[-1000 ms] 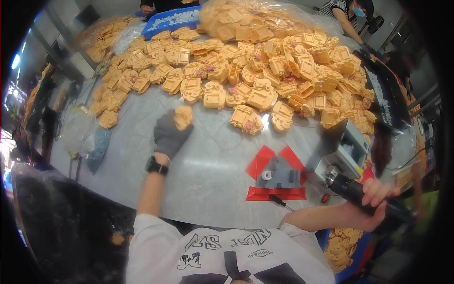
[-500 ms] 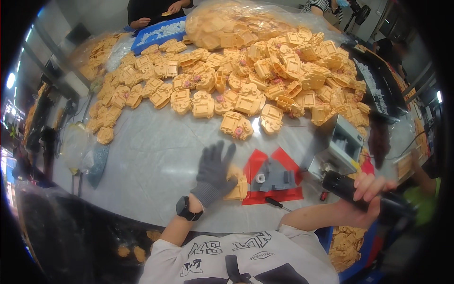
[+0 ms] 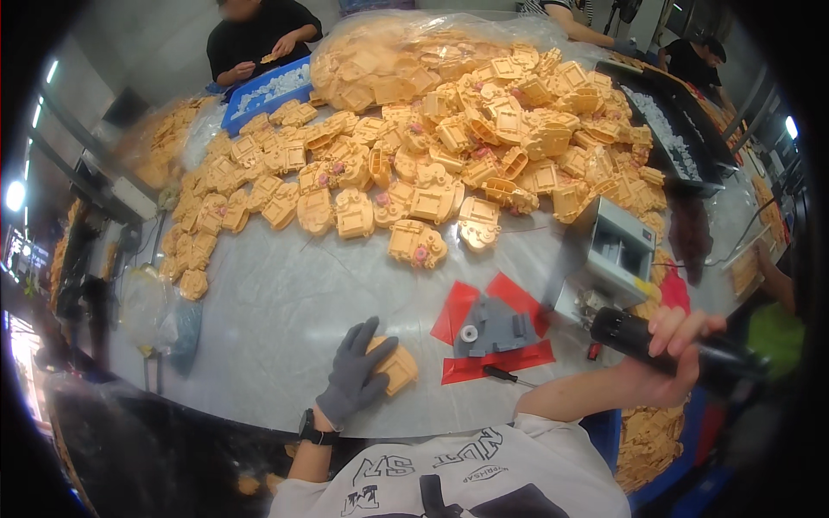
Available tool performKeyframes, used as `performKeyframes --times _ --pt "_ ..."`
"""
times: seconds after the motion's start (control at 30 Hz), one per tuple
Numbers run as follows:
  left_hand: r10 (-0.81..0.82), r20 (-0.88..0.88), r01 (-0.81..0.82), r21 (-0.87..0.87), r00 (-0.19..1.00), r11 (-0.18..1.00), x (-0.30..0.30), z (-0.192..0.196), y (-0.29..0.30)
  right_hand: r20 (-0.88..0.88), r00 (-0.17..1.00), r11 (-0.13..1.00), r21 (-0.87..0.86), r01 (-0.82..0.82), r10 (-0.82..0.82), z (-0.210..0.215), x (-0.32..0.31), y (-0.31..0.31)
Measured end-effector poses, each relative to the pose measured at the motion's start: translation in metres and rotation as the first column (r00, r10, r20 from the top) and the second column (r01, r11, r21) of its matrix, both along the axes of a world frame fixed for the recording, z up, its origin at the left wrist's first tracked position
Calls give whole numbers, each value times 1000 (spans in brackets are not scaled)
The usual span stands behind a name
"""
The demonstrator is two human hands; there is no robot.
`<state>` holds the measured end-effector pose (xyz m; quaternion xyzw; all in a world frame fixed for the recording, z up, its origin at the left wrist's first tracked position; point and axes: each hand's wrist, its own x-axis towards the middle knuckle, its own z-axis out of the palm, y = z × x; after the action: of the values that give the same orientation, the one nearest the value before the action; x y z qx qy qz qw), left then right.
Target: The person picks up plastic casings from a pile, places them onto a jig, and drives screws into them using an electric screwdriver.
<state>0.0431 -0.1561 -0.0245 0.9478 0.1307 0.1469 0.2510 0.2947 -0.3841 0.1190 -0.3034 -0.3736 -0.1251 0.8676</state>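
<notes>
A gray-gloved left hand (image 3: pixel 352 375) reaches over a smooth metal bench (image 3: pixel 276 345), fingers mostly extended and thumb across the edge of a yellow part (image 3: pixel 399 369); how firmly it grips cannot be told. The bare right hand (image 3: pixel 678 345) is wrapped around a black cylindrical tool (image 3: pixel 623 333), its head near a boxy gray machine (image 3: pixel 617 250). The part, rounded and plastic-looking, lies just right of the gloved palm, left of an angular gray fixture (image 3: pixel 490 330) set among glossy red strips (image 3: pixel 505 363). Beyond the hands, similar molded pieces (image 3: pixel 432 194) heap up, recessed and knobbly.
</notes>
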Motion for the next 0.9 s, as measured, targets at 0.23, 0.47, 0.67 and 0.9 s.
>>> performKeyframes --times 0.23,0.47,0.67,0.9 --pt "8 -323 -32 -68 946 997 10 12 -3 4 1000 1000 22 6 -6 -4 1 -9" --pt "337 132 -56 -868 932 494 69 22 -38 94 986 990 -1 -141 141 1 1 -19" --pt "-11 -134 -18 -213 991 977 154 29 -42 93 988 992 -30 -120 122 -5 7 -26" --pt "-156 -149 136 -134 976 981 160 14 -33 145 971 982 -27 -187 189 -3 10 -28"
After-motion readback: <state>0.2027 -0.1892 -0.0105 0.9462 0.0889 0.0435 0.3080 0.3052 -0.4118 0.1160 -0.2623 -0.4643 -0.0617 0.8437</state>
